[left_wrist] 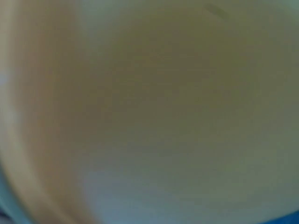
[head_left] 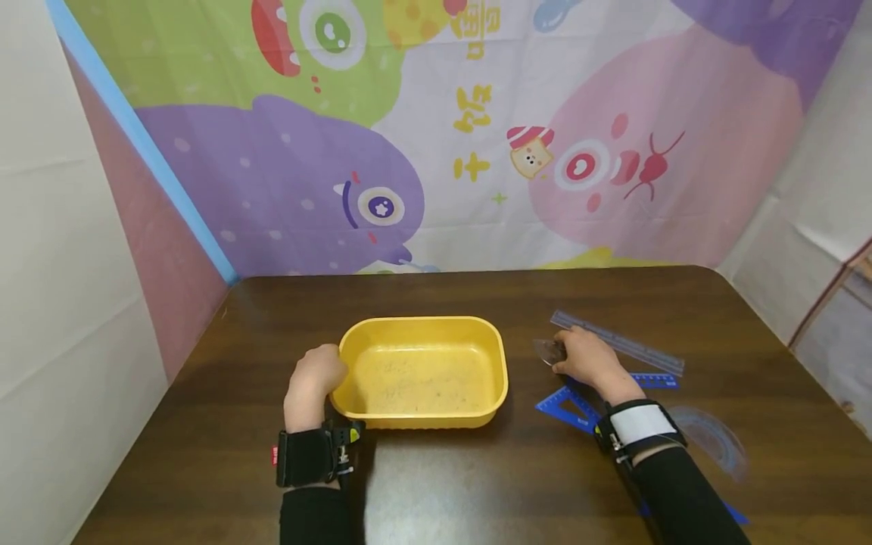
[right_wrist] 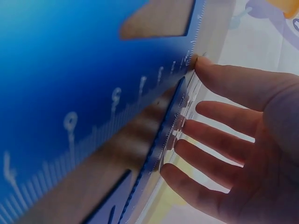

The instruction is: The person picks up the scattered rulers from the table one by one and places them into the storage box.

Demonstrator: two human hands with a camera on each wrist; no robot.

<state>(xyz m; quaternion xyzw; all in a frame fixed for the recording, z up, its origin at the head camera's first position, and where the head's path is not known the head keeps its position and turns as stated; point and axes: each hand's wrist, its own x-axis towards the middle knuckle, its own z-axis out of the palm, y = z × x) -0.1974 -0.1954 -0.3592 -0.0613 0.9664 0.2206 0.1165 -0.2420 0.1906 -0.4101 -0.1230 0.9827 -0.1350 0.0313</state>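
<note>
On the left in the head view, my left hand grips the left rim of a yellow plastic basin; its fingertips are hidden. My right hand reaches over a clear plastic set square, thumb and fingertips at its edges. In the right wrist view the right hand has fairly straight fingers, spread along a clear edge. A blue set square lies below that hand, partly behind the wrist. Above it is a clear ruler, and a blue ruler shows beside the wrist. The left wrist view is only a blur.
A clear protractor lies right of my right forearm. A blue piece is mostly hidden under the sleeve. Everything rests on a dark brown table, with a cartoon-printed cloth behind its far edge.
</note>
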